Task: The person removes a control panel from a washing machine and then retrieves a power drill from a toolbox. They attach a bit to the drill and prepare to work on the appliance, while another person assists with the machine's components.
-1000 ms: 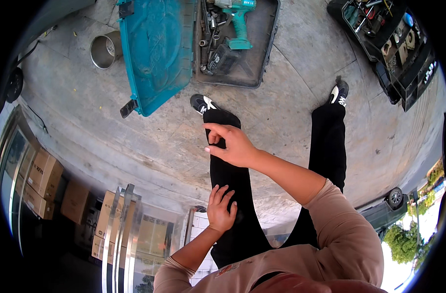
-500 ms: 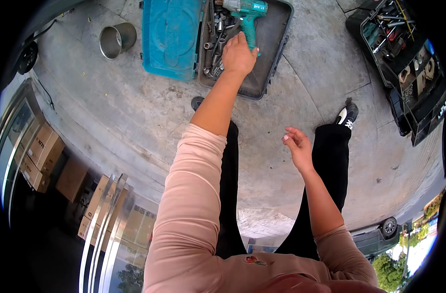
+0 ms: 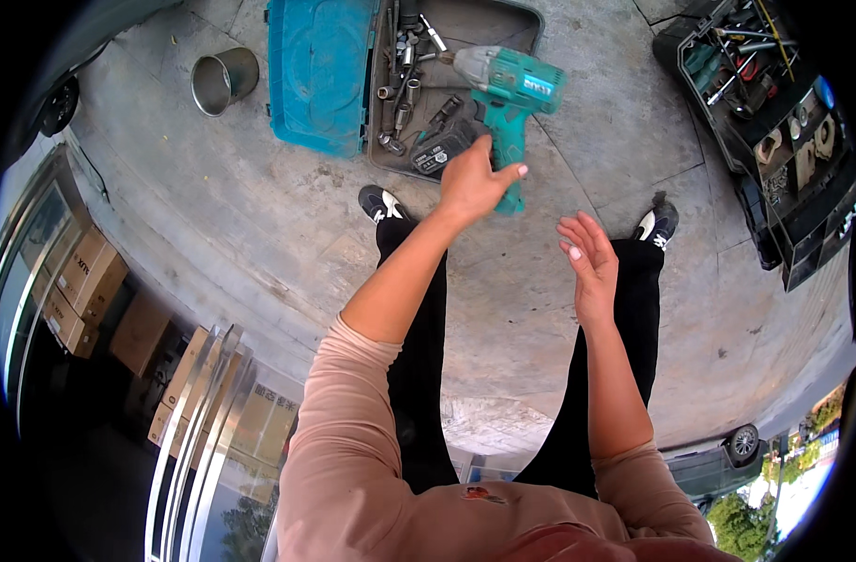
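My left hand [image 3: 475,183] grips a teal and grey cordless impact wrench [image 3: 512,94] by its handle, thumb across it. The tool is raised over the near right part of an open tool case, its nose toward the left. A black battery pack [image 3: 437,150] shows beside my left fingers; whether it is attached or resting in the case, I cannot tell. The case's dark tray [image 3: 479,26] holds several metal sockets [image 3: 405,89], and its teal lid [image 3: 320,80] lies folded out to the left. My right hand [image 3: 592,267] is open and holds nothing, above the floor right of the wrench.
A metal can [image 3: 224,81] stands left of the lid. At the far right, a black toolbox [image 3: 770,155] lies open with assorted hand tools. My shoes [image 3: 657,225] stand on the concrete floor. Cardboard boxes [image 3: 86,276] are behind glass at left; a parked car [image 3: 718,464] shows at lower right.
My left hand has lifted the impact wrench out of the tray and drawn it nearer and to the right. My right hand has shifted slightly right, fingers more extended.
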The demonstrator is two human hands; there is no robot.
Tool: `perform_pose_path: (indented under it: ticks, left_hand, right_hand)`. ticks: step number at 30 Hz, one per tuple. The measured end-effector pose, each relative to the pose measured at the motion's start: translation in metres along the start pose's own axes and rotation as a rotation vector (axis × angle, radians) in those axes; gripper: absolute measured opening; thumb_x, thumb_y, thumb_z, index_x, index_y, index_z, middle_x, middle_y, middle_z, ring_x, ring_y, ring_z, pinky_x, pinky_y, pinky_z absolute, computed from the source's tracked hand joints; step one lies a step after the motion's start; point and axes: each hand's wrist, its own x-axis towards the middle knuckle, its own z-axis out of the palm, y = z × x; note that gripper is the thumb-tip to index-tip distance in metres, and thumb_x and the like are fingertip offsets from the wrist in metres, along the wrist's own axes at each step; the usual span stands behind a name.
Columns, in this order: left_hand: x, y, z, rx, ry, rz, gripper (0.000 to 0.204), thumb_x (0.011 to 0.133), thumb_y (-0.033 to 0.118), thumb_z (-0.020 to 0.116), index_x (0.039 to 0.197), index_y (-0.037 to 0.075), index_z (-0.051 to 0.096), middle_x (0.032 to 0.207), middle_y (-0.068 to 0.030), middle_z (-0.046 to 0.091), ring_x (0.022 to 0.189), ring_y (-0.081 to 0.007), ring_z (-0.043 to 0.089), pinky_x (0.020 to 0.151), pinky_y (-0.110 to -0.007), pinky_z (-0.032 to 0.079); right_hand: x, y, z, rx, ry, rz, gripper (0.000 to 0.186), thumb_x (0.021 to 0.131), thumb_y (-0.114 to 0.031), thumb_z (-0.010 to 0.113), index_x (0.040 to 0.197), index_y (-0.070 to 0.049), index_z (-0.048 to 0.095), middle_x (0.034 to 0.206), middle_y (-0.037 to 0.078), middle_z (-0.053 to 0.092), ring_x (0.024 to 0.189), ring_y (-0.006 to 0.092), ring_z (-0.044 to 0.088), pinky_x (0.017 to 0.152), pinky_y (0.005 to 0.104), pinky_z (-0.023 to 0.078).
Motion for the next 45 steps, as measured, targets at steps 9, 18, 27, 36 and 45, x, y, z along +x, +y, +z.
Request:
perform_pose_path:
  ticks: [9, 18, 27, 36, 45]
  left_hand:
    - [-0.112, 0.002, 0.008, -0.084, -0.235, 0.230, 0.041, 0.086, 0.030, 0.071, 0.116, 0.003, 0.062, 0.111, -0.0159, 0.065, 0.107, -0.0365, 0.061, 0.090, -0.042, 0.049]
    - [0.047, -0.175, -0.026, -0.715, 0.205, -0.912, 0.063, 0.088, 0.052, 0.067, 0.132, 0.010, 0.052, 0.121, -0.0111, 0.063, 0.114, -0.0303, 0.060, 0.084, -0.047, 0.056]
    - [0.083, -0.170, -0.024, -0.876, -0.059, -1.036, 0.055, 0.085, 0.051, 0.073, 0.123, 0.015, 0.059, 0.107, -0.0091, 0.066, 0.098, -0.0274, 0.064, 0.085, -0.050, 0.055]
    - [0.047, -0.124, -0.002, -1.147, 0.213, -0.592, 0.056, 0.082, 0.026, 0.078, 0.129, 0.009, 0.052, 0.120, -0.0142, 0.062, 0.106, -0.0282, 0.062, 0.098, -0.044, 0.046]
    - [-0.115, -0.040, -0.032, -0.469, -0.170, -0.234, 0.090, 0.076, 0.016, 0.079, 0.153, 0.010, 0.032, 0.149, -0.0189, 0.039, 0.139, -0.0300, 0.038, 0.115, -0.037, 0.028]
  right_hand:
    - [-0.001, 0.001, 0.000, 0.249, 0.044, 0.287, 0.036, 0.085, -0.007, 0.070, 0.118, 0.000, 0.057, 0.107, 0.015, 0.067, 0.081, 0.0194, 0.064, 0.083, 0.0362, 0.054]
    - [0.001, -0.012, 0.009, 0.153, -0.045, 0.237, 0.041, 0.082, -0.003, 0.071, 0.119, 0.000, 0.055, 0.110, 0.018, 0.066, 0.077, 0.0183, 0.062, 0.076, 0.0334, 0.052]
    - [-0.001, -0.005, 0.003, 0.166, -0.003, 0.227, 0.043, 0.082, 0.002, 0.067, 0.123, 0.000, 0.055, 0.111, 0.017, 0.067, 0.079, 0.0175, 0.063, 0.075, 0.0314, 0.053]
    - [0.000, -0.007, 0.006, 0.090, 0.007, 0.180, 0.043, 0.083, -0.003, 0.070, 0.123, -0.001, 0.054, 0.111, 0.018, 0.066, 0.077, 0.0174, 0.062, 0.075, 0.0325, 0.052]
    - [-0.004, -0.028, 0.009, 0.206, -0.093, 0.008, 0.044, 0.082, -0.005, 0.072, 0.123, -0.001, 0.056, 0.111, 0.016, 0.067, 0.077, 0.0176, 0.064, 0.075, 0.0324, 0.053]
